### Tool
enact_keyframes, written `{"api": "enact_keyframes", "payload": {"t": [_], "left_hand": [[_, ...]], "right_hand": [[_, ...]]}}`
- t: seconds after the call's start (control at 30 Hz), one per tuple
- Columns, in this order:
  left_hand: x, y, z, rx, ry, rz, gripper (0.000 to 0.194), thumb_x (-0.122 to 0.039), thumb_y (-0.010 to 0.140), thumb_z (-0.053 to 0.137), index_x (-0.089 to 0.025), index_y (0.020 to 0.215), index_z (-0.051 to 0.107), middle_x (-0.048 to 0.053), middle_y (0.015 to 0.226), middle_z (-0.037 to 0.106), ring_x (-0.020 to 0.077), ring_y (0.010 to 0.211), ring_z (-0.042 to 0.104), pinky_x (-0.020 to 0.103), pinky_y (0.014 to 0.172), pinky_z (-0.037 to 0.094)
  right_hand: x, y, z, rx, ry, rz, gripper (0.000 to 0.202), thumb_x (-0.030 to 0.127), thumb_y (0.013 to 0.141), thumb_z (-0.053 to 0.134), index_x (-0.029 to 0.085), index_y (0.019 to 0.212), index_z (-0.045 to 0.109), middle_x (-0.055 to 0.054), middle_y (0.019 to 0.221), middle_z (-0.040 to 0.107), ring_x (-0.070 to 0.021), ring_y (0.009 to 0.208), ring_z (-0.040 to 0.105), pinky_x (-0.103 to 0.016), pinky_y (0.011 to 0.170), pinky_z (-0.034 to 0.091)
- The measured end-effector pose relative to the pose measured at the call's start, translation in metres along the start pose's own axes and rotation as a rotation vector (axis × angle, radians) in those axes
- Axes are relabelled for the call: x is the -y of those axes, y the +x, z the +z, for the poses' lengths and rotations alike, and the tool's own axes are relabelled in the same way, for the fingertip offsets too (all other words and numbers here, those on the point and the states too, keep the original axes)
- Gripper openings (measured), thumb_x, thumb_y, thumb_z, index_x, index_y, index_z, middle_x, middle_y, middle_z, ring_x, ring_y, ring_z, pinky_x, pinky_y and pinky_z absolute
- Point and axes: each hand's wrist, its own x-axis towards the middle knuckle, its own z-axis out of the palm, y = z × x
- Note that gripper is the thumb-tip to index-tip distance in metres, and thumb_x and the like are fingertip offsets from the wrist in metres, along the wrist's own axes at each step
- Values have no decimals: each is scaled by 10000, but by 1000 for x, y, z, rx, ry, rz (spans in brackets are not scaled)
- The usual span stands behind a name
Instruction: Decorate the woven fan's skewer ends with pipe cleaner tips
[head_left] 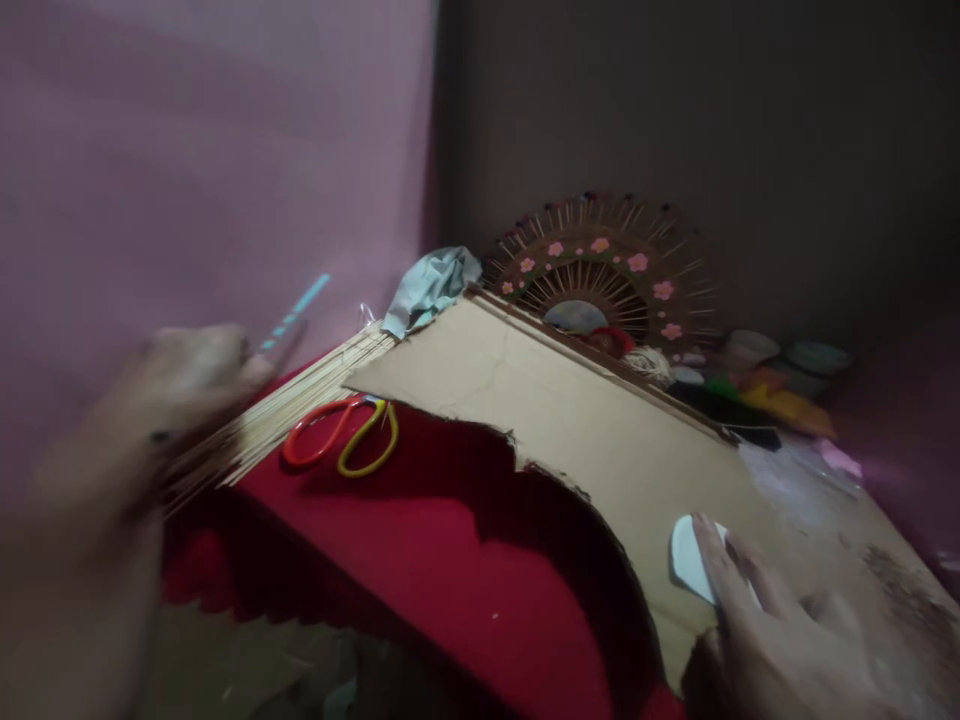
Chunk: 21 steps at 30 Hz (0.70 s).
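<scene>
At the left, blurred by motion, my left hand [199,375] is closed round a blue-and-white striped pencil [296,312] that points up and to the right. Beneath it lies a bundle of thin wooden sticks [300,400]. My right hand [772,610], at the lower right, presses its fingertips on a small white piece [691,558], which rests on a large sheet of brown cardboard [555,400]. The cardboard has a ragged, curved near edge. Scissors with one red and one yellow handle [367,440] lie on the red cloth [427,550].
A round stick frame with pink flowers [600,245] leans on the dark wall. Pale crumpled cloth [431,285] lies behind the sticks. Yarn [649,365], cups [752,348] and coloured pieces [787,405] stand at the back right. Brown scraps [907,590] lie near the right edge.
</scene>
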Motion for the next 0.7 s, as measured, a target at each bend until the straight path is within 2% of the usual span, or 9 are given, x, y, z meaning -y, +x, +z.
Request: {"api": "enact_keyframes", "payload": {"t": [0.03, 0.1, 0.2, 0.27, 0.33, 0.43, 0.47, 0.53, 0.7], "left_hand": [[6, -7, 4, -15, -124, -66, 224, -346, 744, 479, -162, 738, 607, 98, 692, 645, 249, 665, 603, 282, 548, 398], [11, -23, 14, -10, -550, -118, 158, -333, 740, 525, -186, 778, 566, 11, 620, 622, 156, 559, 558, 242, 525, 386], [5, -45, 25, 161, -1179, -13, 195, -273, 705, 634, -215, 825, 492, -61, 580, 606, 87, 467, 506, 211, 481, 379], [-2, -56, 28, 280, -1411, 65, 218, -227, 692, 665, -222, 810, 482, -75, 564, 598, 63, 414, 469, 193, 410, 328], [-11, -64, 27, 295, -1569, 114, 169, -204, 704, 652, -222, 789, 507, -80, 561, 592, 35, 367, 412, 184, 360, 272], [-25, -75, 20, 223, -1729, 192, 128, -204, 736, 621, -247, 844, 567, -79, 565, 579, 29, 375, 413, 182, 361, 285], [-31, -78, 17, 237, -1738, 224, 159, -209, 745, 619, -263, 889, 580, -74, 567, 581, 42, 398, 446, 185, 371, 305], [-41, -83, 13, 286, -1700, 264, 194, -220, 752, 625, -281, 931, 583, -62, 579, 604, 76, 448, 516, 195, 396, 351], [-61, -83, 13, 339, -1475, 337, 70, -272, 769, 612, -219, 808, 587, -21, 678, 671, 132, 549, 597, 243, 483, 448]], "right_hand": [[2, 0, -1, 22, -15, -7, 545, 162, 711, 498, 172, 1255, 536, -86, 1040, 680, -270, 621, 507, -368, 532, 361], [5, 1, -5, 71, -35, -22, 531, 171, 707, 499, 177, 1233, 571, -107, 1053, 673, -279, 636, 519, -366, 527, 358], [5, 4, -12, 162, -9, -44, 543, 194, 717, 498, 185, 1254, 572, -134, 1081, 660, -289, 656, 539, -377, 535, 375], [3, 5, -14, 228, 24, -60, 517, 195, 736, 488, 204, 1244, 585, -138, 1090, 655, -301, 690, 553, -371, 522, 376], [1, 5, -13, 279, 66, -59, 502, 187, 763, 467, 222, 1250, 582, -138, 1124, 642, -312, 741, 562, -360, 510, 373], [2, 3, -6, 320, 138, -9, 522, 200, 796, 442, 205, 1310, 532, -133, 1199, 610, -323, 820, 553, -358, 522, 390], [2, 3, -4, 335, 159, 11, 531, 213, 806, 440, 202, 1331, 511, -127, 1224, 598, -324, 841, 547, -355, 526, 395], [3, 4, -4, 377, 187, 60, 543, 234, 821, 439, 210, 1362, 475, -113, 1258, 579, -325, 870, 538, -348, 521, 404], [-2, 17, -19, 529, 279, 95, 584, 287, 826, 471, 224, 1403, 410, -98, 1286, 552, -336, 994, 514, -352, 558, 452]]}}
